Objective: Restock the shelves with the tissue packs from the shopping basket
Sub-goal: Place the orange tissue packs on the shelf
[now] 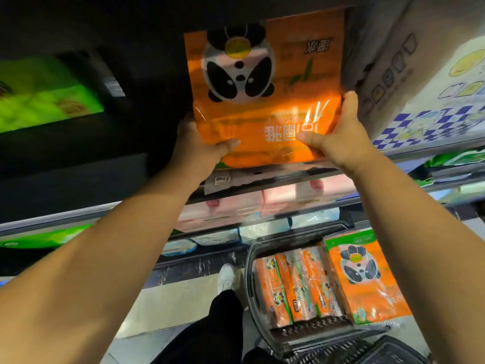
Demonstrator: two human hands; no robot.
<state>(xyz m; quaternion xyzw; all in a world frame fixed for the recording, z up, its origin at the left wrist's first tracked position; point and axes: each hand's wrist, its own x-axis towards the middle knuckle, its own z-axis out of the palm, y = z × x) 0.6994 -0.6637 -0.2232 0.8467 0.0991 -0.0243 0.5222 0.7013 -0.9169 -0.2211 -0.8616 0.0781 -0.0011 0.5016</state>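
In my black mesh shopping basket [250, 271] lie one flat orange panda-print tissue pack [367, 277] at its right side and seemingly three narrow orange packs [299, 287] beside it, all left to shelve, while my left hand [199, 143] and right hand [338, 132] each clasp a lower corner of one glossy orange panda pack [262, 101] above the shelf's front edge [262, 179].

glossy plastic wrap on the orange tissue pack [265, 101] (glare streaks); black plastic mesh basket [252, 279].
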